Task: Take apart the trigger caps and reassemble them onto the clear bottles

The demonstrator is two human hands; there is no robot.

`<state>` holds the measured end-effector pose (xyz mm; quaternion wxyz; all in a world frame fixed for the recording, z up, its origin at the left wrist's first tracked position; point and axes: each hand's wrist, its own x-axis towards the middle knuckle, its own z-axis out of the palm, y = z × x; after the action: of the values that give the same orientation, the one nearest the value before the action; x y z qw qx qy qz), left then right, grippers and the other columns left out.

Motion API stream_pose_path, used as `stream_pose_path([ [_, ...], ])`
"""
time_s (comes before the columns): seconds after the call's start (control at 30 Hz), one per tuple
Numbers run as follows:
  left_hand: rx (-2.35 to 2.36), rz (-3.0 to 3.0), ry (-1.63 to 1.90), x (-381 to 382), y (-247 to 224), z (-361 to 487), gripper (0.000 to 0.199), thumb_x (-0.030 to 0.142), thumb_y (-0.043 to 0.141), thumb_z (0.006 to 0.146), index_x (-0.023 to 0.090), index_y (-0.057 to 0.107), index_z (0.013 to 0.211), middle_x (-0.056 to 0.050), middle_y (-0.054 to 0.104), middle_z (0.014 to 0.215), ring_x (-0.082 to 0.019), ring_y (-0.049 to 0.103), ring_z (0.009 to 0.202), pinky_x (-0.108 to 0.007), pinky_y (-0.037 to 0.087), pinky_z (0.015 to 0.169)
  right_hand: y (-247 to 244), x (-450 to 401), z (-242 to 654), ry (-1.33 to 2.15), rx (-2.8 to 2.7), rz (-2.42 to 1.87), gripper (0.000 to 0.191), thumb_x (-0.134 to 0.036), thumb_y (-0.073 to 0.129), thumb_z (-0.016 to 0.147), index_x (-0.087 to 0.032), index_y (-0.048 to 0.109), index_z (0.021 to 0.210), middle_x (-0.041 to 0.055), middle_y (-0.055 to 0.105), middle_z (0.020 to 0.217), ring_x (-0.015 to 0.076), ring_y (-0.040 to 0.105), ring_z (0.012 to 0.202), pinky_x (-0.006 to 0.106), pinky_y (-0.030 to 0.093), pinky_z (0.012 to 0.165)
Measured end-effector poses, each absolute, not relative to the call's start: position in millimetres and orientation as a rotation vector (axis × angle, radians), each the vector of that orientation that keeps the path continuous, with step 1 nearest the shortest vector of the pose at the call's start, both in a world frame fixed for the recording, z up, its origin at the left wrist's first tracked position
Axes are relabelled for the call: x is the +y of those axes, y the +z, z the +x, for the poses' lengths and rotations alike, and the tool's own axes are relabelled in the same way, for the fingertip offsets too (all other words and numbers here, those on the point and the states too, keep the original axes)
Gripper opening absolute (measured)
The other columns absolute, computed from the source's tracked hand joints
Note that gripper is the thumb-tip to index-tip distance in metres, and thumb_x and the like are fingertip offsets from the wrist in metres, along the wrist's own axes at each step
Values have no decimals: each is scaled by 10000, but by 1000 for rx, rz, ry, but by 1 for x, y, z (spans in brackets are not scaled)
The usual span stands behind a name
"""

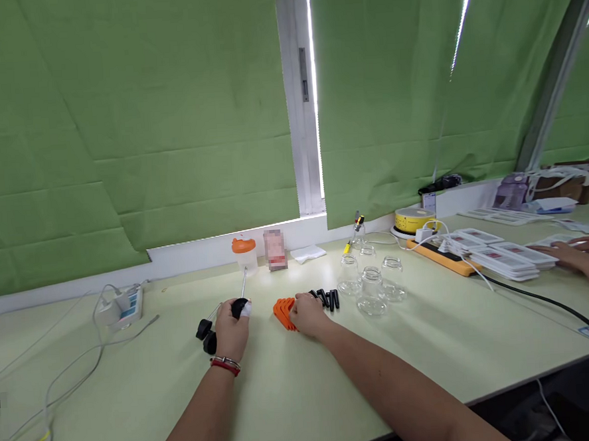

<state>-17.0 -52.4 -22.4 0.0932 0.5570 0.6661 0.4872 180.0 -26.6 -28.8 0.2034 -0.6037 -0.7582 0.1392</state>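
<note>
My left hand (231,332) is closed around a black round cap (239,308) with a thin metal rod (244,281) rising from it; a bit of white shows at the thumb. Beside that hand lie more black caps (210,343), one with a thin rod. My right hand (310,315) has its fingers pinched at the right edge of a row of overlapping flat orange pieces (283,314); the fingertips are partly hidden. Just beyond its knuckles are several short black cylinders (331,301). Clear glass jars (371,294) stand to the right.
Behind are an orange-lidded cup (244,253), a blurred pink box (275,249) and a white tissue (308,253). Power strips (130,306) and cables lie left and right. A yellow round container (414,220) stands at the back. Another person's hands (571,255) are by stacked white cards (501,260).
</note>
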Motion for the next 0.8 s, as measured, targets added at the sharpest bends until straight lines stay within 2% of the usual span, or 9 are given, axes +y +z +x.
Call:
stream_pose_path([
  [0.13, 1800, 1521, 1499, -57, -20, -12, 347, 348, 581, 764, 193, 449, 1045, -75, 644, 930, -216, 655, 773, -381, 532, 704, -29, -27, 181, 375, -2130, -1667, 198, -237, 539, 820, -166, 703, 734, 133, 620, 1184, 296, 460, 1214, 417, 324, 978],
  [0.3, 1522, 1410, 1497, -63, -16, -2, 425, 231, 560, 745, 218, 323, 1097, -46, 621, 935, -142, 646, 610, -333, 561, 608, -34, -25, 179, 351, -2102, -1684, 225, -207, 501, 838, -163, 702, 746, 133, 588, 1252, 293, 430, 1249, 428, 304, 1002],
  [0.37, 1436, 1370, 1486, -62, -16, 1, 468, 196, 559, 715, 223, 316, 1114, -39, 599, 944, -130, 638, 613, -322, 565, 600, -36, -25, 178, 345, -2092, -1688, 224, -195, 493, 838, -160, 701, 762, 141, 590, 1249, 287, 435, 1246, 422, 313, 999],
  [0.53, 1265, 1278, 1447, -59, -21, 6, 524, 159, 582, 638, 208, 408, 1129, -43, 572, 977, -114, 621, 677, -337, 560, 722, -32, -28, 178, 336, -2091, -1670, 183, -183, 521, 800, -163, 702, 787, 138, 602, 1233, 279, 445, 1238, 426, 314, 1004],
  [0.8, 968, 1054, 1423, -69, -13, 12, 498, 108, 579, 578, 212, 512, 1061, -54, 612, 1040, -147, 629, 812, -366, 516, 863, -30, -33, 178, 347, -2085, -1634, 128, -185, 576, 748, -162, 698, 782, 137, 589, 1259, 285, 434, 1250, 420, 284, 1024],
])
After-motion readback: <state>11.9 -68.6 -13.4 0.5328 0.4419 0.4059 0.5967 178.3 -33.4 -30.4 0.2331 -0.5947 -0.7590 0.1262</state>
